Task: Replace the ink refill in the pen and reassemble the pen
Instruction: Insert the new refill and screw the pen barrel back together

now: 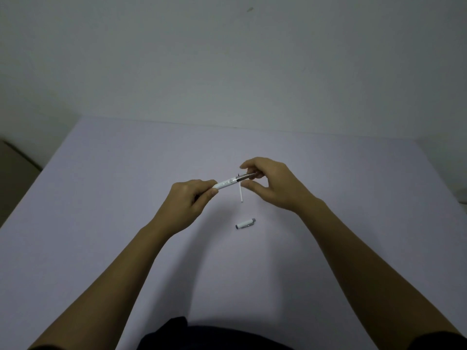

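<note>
Pale table [101, 223] fills the view. Above its middle, left hand [188, 202] grips the white pen barrel [226, 184] at its rear end; right hand [271, 184] pinches the metal grip section [246, 176] at the front w/ fingertips. Thin white refill [241, 194] lies on the table just under the pen. Pen cap [245, 223] lies nearer the person, apart from both hands.
</note>
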`<action>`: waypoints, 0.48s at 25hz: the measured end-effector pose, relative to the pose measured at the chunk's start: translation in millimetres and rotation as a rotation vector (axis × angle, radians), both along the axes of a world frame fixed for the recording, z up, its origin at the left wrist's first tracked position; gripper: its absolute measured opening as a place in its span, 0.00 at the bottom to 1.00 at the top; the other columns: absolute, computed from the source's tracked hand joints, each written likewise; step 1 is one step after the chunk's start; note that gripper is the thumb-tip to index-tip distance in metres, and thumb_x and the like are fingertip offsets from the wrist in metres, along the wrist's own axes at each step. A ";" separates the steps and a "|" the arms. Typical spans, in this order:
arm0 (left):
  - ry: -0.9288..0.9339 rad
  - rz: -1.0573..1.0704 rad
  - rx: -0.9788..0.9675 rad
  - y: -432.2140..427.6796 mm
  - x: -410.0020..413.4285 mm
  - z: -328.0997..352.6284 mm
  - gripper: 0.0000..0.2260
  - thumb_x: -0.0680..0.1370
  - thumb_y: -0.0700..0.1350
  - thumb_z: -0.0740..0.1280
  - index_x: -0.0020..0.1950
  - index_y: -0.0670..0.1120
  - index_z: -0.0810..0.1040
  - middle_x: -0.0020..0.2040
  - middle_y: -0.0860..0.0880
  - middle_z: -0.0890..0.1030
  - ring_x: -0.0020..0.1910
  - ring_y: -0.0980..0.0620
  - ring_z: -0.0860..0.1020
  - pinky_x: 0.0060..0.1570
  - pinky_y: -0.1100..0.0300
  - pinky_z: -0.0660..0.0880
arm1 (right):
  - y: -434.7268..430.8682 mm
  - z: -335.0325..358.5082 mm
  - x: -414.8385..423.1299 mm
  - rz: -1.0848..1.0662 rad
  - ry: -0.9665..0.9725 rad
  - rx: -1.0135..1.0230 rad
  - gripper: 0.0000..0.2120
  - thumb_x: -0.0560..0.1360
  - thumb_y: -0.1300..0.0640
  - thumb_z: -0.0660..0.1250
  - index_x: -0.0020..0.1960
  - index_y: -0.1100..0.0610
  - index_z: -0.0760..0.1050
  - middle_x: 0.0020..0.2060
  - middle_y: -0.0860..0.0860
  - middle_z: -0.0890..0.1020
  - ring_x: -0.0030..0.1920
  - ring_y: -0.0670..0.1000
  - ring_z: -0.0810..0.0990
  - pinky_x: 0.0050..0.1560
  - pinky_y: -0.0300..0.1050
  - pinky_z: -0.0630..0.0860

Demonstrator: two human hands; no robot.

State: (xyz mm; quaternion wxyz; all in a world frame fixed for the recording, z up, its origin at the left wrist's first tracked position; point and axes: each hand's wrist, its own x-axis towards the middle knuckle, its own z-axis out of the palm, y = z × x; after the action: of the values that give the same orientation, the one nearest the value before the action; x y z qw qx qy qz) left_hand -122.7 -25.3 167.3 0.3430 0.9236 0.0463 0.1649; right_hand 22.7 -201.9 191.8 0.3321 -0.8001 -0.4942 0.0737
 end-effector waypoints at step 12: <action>0.006 0.010 0.003 2.3 3.0 1.3 0.10 0.77 0.48 0.59 0.46 0.46 0.79 0.28 0.45 0.74 0.35 0.49 0.70 0.32 0.68 0.64 | 5.1 4.8 -0.5 -0.048 0.029 -0.021 0.08 0.77 0.53 0.62 0.51 0.55 0.75 0.40 0.48 0.77 0.40 0.44 0.74 0.43 0.37 0.72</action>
State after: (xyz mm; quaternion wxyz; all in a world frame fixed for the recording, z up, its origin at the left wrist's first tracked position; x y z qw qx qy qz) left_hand -119.7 -23.0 168.6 0.3405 0.9244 0.0515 0.1641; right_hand 22.1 -196.8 196.6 0.3326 -0.8139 -0.4691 0.0827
